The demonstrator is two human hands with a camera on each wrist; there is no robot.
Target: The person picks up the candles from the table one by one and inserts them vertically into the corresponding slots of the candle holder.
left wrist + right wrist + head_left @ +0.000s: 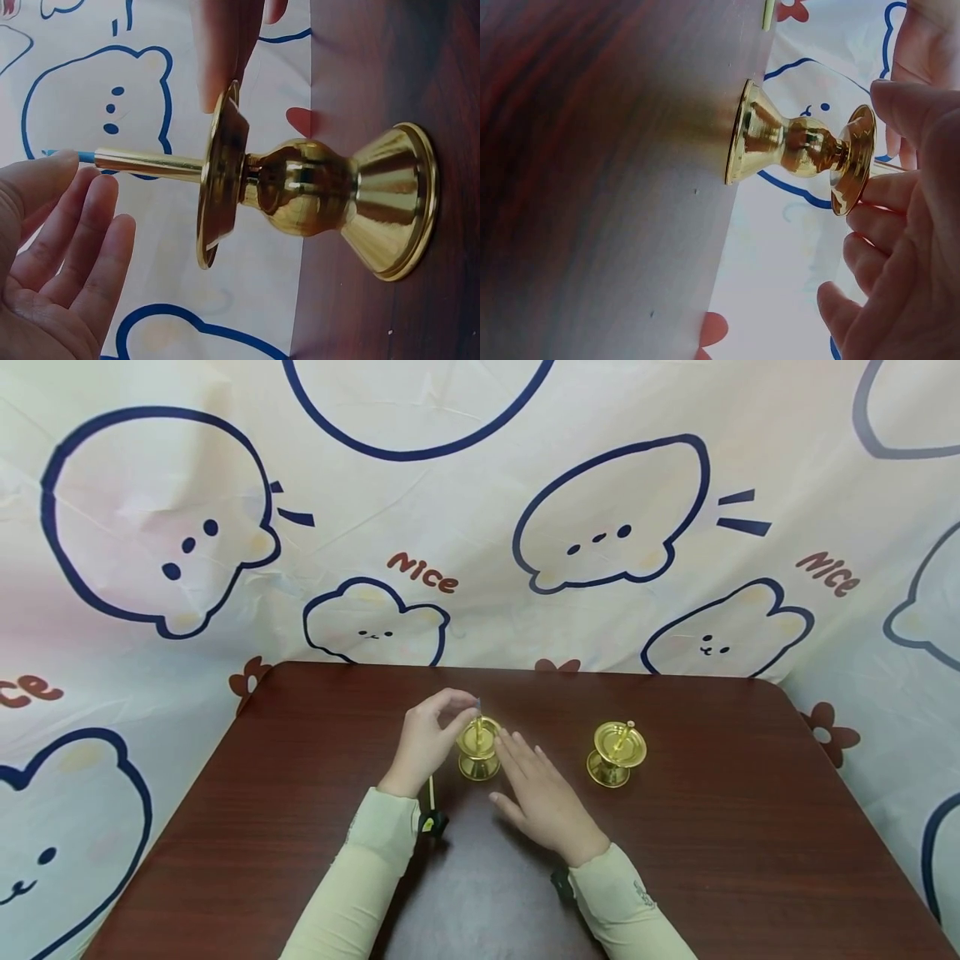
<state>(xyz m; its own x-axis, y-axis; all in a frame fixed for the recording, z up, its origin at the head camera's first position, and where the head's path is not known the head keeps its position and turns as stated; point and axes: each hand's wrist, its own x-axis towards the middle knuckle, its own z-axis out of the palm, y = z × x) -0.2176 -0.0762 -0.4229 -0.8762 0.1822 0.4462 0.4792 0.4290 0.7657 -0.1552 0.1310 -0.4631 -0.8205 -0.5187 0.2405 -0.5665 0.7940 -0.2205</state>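
A gold metal candle holder point(477, 766) stands upright on the table, with a dish and a thin upright tube point(150, 163). At the tube's top my left hand point(429, 735) pinches a small blue piece point(67, 156) between thumb and forefinger; its lower end meets the tube. I cannot tell exactly what the blue piece is. My right hand point(543, 797) lies along the near right side of the dish point(855, 161), fingers extended, fingertips at the rim. Whether they press on it is unclear.
To the right stands a second gold candle holder point(615, 756), whose tube has a pale tip. A thin yellowish stick point(431, 793) shows beside the left wrist. The dark wooden table point(712, 860) ends at a patterned cloth backdrop point(480, 510).
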